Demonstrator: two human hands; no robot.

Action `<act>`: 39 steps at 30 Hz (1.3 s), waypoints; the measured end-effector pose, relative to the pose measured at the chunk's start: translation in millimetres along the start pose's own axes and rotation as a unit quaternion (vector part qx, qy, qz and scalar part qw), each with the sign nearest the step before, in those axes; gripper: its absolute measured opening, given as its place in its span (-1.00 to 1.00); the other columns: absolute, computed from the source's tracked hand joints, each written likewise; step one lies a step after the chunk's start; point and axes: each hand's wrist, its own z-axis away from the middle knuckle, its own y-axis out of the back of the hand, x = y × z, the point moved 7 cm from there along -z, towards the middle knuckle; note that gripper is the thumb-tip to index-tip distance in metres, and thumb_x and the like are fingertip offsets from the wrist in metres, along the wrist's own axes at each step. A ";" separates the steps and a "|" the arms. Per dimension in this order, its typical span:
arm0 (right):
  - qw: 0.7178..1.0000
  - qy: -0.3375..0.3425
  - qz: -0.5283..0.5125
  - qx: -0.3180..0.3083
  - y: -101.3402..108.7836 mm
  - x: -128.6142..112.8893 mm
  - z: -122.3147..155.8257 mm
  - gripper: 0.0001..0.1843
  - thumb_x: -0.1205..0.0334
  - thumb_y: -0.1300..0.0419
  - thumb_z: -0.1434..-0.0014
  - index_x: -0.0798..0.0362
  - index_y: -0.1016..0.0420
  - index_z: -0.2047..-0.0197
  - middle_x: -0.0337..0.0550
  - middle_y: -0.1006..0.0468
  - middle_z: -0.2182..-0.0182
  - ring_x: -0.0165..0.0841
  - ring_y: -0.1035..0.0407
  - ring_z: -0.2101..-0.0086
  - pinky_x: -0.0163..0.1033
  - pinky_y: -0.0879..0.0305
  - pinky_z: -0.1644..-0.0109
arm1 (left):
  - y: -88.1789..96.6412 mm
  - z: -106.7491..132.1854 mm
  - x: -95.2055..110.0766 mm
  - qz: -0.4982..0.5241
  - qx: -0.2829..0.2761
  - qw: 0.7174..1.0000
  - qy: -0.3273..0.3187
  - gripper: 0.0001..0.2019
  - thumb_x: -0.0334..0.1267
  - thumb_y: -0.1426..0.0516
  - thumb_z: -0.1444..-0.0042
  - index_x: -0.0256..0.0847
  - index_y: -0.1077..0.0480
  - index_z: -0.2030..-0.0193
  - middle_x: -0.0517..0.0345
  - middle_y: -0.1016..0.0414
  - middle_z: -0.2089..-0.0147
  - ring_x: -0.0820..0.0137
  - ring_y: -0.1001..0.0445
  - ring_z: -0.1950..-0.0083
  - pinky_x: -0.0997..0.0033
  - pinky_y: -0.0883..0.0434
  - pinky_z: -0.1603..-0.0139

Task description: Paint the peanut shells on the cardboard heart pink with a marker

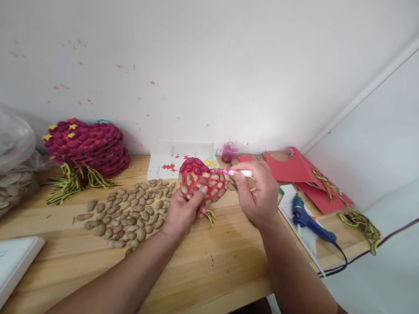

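My left hand [187, 206] grips the lower edge of a round red craft piece [204, 181] covered with peanuts, thumb over its front. The peanuts along its upper left are coloured dark magenta; the others are plain tan. A green yarn tassel [210, 217] hangs below it. In my right hand [257, 192] is a white paintbrush [241, 173], pinched level, its magenta-stained end at the upper part of the piece. Behind them a small clear cup [229, 153] with magenta liquid stands against the wall.
Loose peanuts [132, 216] spread left of my hands. Finished-looking magenta pieces [86, 150] are stacked behind, beside a plastic bag of peanuts [2, 179]. A white power bank [4, 271] lies front left. Right are a blue glue gun [311, 220], red card [284, 168] and yarn [361, 227].
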 end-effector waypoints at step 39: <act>1.000 -0.009 0.010 0.013 0.0 1.5 1.2 -0.89 0.29 -0.17 -0.39 -0.02 -0.54 0.13 -0.15 -0.66 0.26 -0.26 -0.47 0.20 -0.10 -0.37 0.05 | 1.3 -1.1 -3.3 -0.018 -0.007 1.000 -0.015 -0.52 0.10 -0.46 0.11 -0.17 -0.34 0.40 0.30 -0.41 0.61 0.53 -0.29 0.66 0.56 -0.26 0.67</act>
